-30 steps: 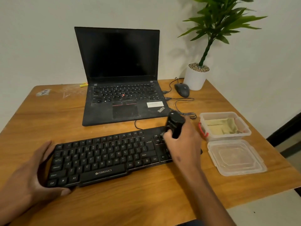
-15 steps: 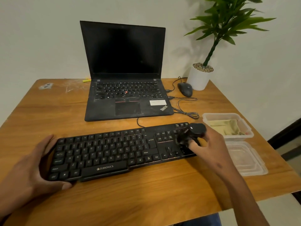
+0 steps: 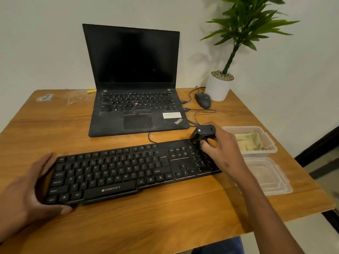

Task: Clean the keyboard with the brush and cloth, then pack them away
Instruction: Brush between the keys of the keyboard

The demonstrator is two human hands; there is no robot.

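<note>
A black brush (image 3: 202, 133) stands on the black keyboard's (image 3: 117, 173) numpad; the cloth (image 3: 250, 141) lies in its tub.

My right hand (image 3: 222, 153) covers the right end of the black plastic keyboard (image 3: 117, 173), and I can't make out the bristles of the black brush (image 3: 202, 133) there.
</note>
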